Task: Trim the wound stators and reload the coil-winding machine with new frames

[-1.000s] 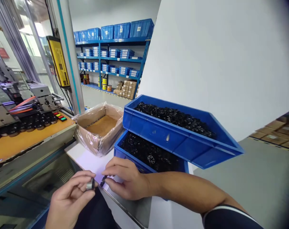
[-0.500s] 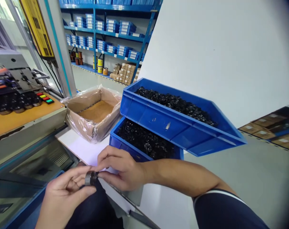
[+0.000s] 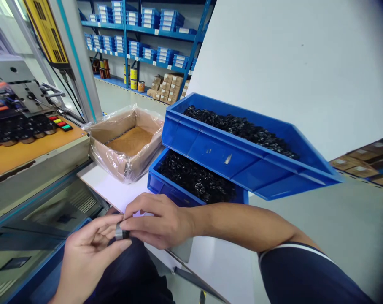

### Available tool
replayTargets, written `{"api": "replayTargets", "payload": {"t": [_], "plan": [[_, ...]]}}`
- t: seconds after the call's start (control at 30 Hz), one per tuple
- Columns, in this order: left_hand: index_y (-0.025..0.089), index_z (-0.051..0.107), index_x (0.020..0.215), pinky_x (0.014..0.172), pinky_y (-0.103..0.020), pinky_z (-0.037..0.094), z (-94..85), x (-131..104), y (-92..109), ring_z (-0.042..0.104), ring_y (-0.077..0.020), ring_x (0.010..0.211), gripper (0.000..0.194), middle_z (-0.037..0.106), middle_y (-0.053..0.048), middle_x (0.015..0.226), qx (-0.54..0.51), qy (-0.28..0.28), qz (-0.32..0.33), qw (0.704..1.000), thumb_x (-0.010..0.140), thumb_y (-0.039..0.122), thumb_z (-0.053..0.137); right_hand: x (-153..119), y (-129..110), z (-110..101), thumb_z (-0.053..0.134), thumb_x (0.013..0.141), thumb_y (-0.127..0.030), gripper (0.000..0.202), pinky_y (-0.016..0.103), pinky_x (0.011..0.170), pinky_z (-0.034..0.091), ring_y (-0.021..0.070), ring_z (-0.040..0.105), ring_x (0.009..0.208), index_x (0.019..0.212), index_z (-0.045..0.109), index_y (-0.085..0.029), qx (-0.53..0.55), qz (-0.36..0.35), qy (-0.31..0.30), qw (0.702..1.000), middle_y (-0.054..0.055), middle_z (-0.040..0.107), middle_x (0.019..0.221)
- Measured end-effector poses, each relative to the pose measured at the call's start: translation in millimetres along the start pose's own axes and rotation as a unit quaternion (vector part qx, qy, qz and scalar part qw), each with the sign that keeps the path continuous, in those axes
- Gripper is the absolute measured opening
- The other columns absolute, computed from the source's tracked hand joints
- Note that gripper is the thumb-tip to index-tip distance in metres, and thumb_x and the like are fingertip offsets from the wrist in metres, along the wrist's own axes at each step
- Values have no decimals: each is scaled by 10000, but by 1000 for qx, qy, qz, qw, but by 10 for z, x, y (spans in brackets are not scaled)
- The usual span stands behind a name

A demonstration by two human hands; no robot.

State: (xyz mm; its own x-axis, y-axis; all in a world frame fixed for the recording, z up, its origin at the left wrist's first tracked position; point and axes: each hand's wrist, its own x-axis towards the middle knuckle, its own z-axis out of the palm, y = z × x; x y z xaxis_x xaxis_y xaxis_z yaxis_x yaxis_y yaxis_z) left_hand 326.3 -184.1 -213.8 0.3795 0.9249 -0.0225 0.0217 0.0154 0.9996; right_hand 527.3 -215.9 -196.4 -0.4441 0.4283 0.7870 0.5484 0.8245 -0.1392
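Note:
A small cylinder with a grey metal ring and a black end (image 3: 119, 232) is between my two hands, above my lap. My left hand (image 3: 89, 249) is closed on its grey side, thumb below and fingers behind. From the right, my right hand (image 3: 158, 221) pinches the black end, and its fingers partly cover it. Past my right hand stands a lower blue bin (image 3: 156, 185) filled with small black plastic parts (image 3: 191, 177). An upper blue bin (image 3: 210, 154), also holding black parts (image 3: 238, 126), rests askew on top of it.
A plastic-lined cardboard box (image 3: 115, 162) stands on the white table (image 3: 95, 179). At left, a machine (image 3: 17, 84) sits on an orange worktop (image 3: 52, 145) with rows of black-topped cylinders (image 3: 23, 133). Behind are blue shelves (image 3: 141, 29) and a white panel (image 3: 273, 55).
My right fingers have moved closer over the black end, covering more of it. The grey ring now faces more toward the camera. The view has shifted slightly.

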Motion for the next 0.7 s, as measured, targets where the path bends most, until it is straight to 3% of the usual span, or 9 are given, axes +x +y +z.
{"api": "replayTargets", "payload": {"t": [0.13,0.2,0.37,0.7], "plan": [[211,772,901,674,-239,628,-53,14,-56,764,-212,677,358,800,-43,773,-15,-50,24,998,563,235,888,-33,4,2,534,967,-280,228,278,877,564,152,617,1004,1118,559,-111,-34,-12,-40,999,113,641,1016],[224,774,896,702,-224,622,-23,-6,-39,766,-200,698,348,798,-26,767,-41,-36,20,998,566,219,887,-38,-5,-2,553,955,-258,236,268,893,557,148,613,1012,1134,553,-105,-37,-6,-52,998,115,641,1027],[219,777,856,776,-253,619,99,-88,89,762,-207,746,363,783,-10,733,-89,10,-11,996,518,236,908,9,-35,-27,554,958,-242,189,256,856,572,138,629,956,1097,562,-114,-47,-30,-5,998,100,655,999],[224,771,867,764,-257,622,77,-109,114,759,-201,745,377,791,-11,762,-81,11,-13,997,519,267,911,65,-47,-35,600,934,-202,173,261,813,587,151,643,905,1042,608,-69,-42,-52,26,997,119,665,977]]}}
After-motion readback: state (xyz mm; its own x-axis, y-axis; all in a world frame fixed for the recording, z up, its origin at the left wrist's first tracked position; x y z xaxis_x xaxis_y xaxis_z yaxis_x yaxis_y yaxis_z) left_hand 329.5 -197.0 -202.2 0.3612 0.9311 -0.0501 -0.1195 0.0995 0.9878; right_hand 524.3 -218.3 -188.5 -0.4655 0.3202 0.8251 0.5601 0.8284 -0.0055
